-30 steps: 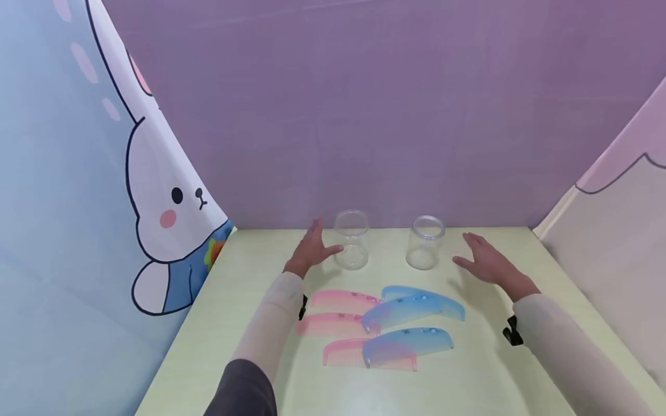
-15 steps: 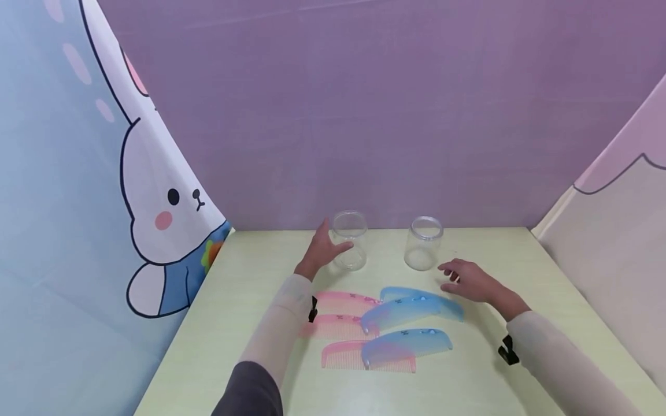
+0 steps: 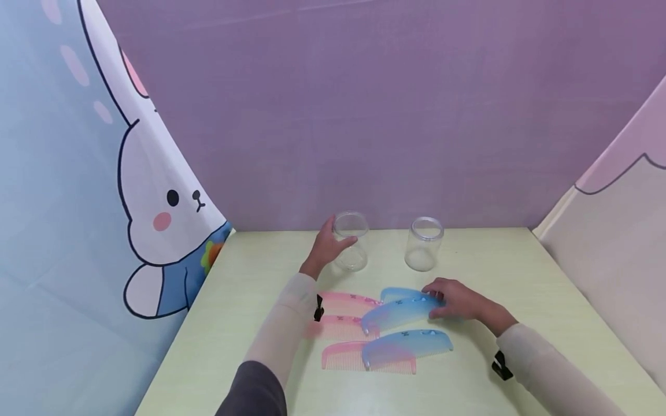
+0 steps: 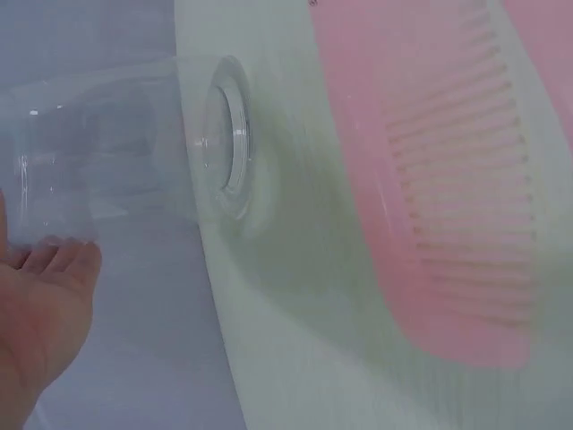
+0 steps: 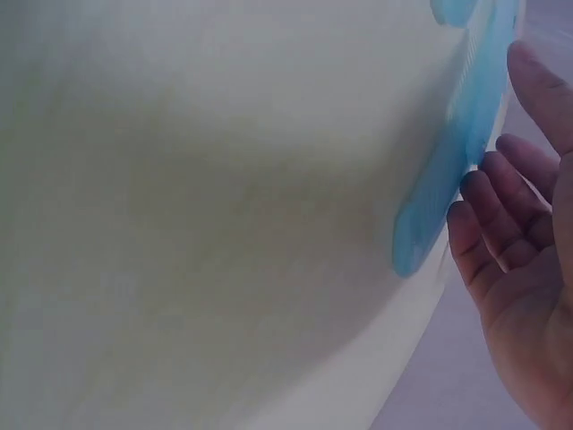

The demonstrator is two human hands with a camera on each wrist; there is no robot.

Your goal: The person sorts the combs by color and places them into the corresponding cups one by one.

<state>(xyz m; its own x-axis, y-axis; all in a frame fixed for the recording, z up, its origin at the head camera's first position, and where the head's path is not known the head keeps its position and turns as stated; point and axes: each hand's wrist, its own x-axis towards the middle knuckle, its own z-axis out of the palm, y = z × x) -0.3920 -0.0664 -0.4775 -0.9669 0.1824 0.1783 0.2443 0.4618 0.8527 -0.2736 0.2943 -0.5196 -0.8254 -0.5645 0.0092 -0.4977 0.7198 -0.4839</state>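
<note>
My left hand (image 3: 326,245) is at the left side of a clear plastic jar (image 3: 359,254), its thumb across the front of it. In the left wrist view the fingertips (image 4: 67,253) lie at the wall of the jar (image 4: 134,134); firm contact cannot be told. My right hand (image 3: 458,299) is over the right end of the upper blue combs (image 3: 398,312), thumb and fingers apart. In the right wrist view its fingers (image 5: 483,237) are bent loosely beside a blue comb (image 5: 430,206), with no grip visible.
A second clear jar (image 3: 422,254) stands to the right. Several pink combs (image 3: 343,329) lie left of the blue ones, and a lower blue comb (image 3: 408,346) overlaps a pink one. A purple backdrop (image 3: 385,115) rises behind the pale table (image 3: 250,260).
My left hand has moved right, up against the left jar. The right hand has come down and left from beside the right jar to the blue combs. Jars and combs stay put.
</note>
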